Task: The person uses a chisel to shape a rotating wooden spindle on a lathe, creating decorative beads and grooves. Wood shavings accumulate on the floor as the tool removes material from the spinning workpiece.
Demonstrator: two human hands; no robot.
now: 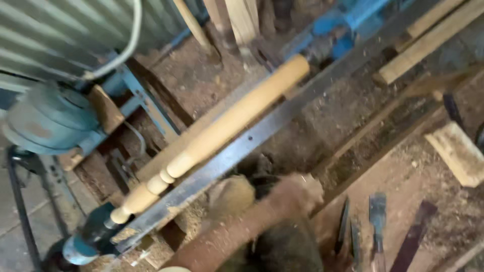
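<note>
Nearest, a sawdust-covered right hand (297, 194), blurred, fingers curled, grip contents indiscernible, rests near the dark steel tool rest (262, 136). Chisels (375, 221) lie beside it on the bench. Beyond, the pale turned spindle (222, 131), beaded at its near end, sits mounted between blue lathe (85, 239) centres.

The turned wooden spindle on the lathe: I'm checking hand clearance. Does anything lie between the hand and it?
Yes. The long dark metal tool rest bar runs along the spindle, between it and the hand below. Which hand this is cannot be told.
</note>
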